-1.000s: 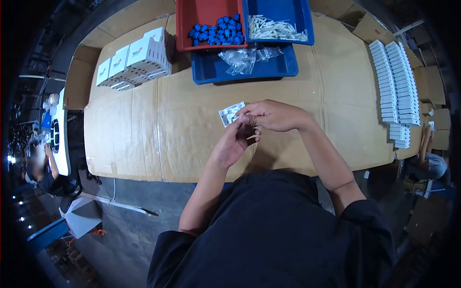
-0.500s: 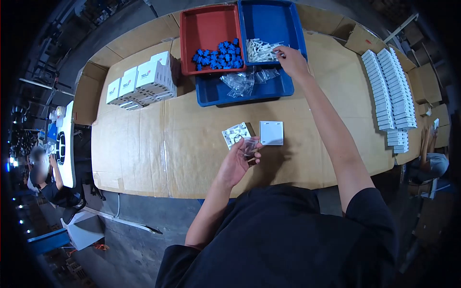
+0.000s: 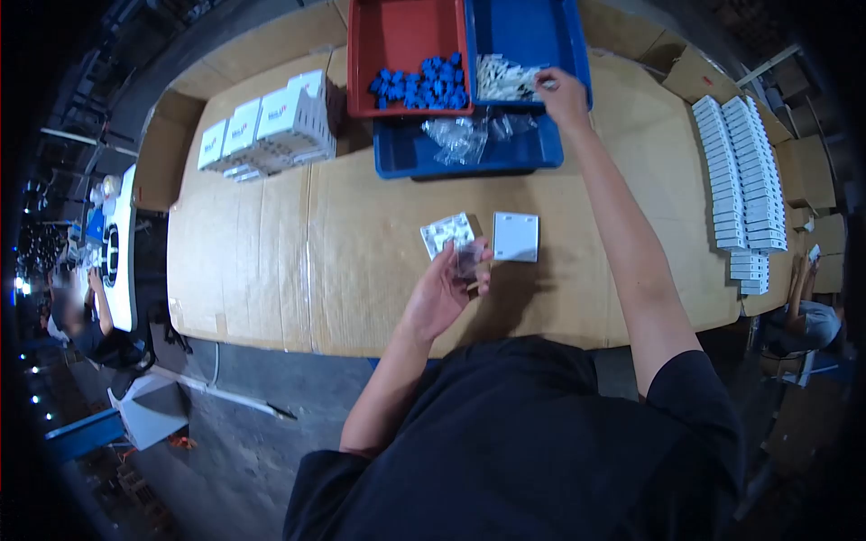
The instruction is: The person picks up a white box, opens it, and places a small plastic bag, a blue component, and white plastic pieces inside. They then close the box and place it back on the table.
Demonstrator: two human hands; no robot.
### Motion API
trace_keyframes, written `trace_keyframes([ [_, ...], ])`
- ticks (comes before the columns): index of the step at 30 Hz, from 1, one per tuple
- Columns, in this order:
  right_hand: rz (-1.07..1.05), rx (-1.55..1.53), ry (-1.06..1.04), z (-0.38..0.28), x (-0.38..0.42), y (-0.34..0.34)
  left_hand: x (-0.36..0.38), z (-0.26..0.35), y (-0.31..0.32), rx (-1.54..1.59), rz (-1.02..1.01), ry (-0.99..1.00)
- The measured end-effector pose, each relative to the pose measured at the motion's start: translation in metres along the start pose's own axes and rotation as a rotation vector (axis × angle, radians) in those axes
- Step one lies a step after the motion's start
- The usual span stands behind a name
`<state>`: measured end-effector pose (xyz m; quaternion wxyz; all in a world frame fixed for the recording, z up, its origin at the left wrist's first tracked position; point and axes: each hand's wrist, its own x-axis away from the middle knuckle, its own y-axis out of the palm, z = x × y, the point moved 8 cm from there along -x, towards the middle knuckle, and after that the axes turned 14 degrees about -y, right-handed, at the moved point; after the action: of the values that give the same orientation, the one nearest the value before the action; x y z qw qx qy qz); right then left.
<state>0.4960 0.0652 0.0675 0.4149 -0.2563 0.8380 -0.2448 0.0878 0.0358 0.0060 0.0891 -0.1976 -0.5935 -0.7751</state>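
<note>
On cardboard table: left hand pinches small clear bag, white plate just beside. Right hand in blue tray, fingers closed on white pegs. Table edge near torso.

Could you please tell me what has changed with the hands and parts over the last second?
The right hand left the left hand and reached out to the white pieces in the far blue tray, uncovering a white plate on the cardboard. The left hand stays put, still holding a small clear bag.
</note>
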Motion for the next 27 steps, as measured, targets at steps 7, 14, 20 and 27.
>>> trace_keyframes([
  [7, 0.206, -0.696, 0.308, -0.044, 0.024, -0.044, 0.006, 0.011, 0.015, 0.084, 0.025, 0.021],
  [14, -0.291, -0.872, 0.304, -0.163, 0.113, -0.023, 0.002, 0.012, 0.015, -0.017, 0.028, 0.028],
  [20, -0.706, -0.878, 0.287, -0.21, 0.152, -0.003, 0.0, 0.009, 0.015, -0.067, 0.082, 0.03],
  [27, -1.001, -0.71, -0.041, -0.229, 0.143, 0.002, 0.0, 0.004, 0.011, -0.126, 0.13, 0.023],
])
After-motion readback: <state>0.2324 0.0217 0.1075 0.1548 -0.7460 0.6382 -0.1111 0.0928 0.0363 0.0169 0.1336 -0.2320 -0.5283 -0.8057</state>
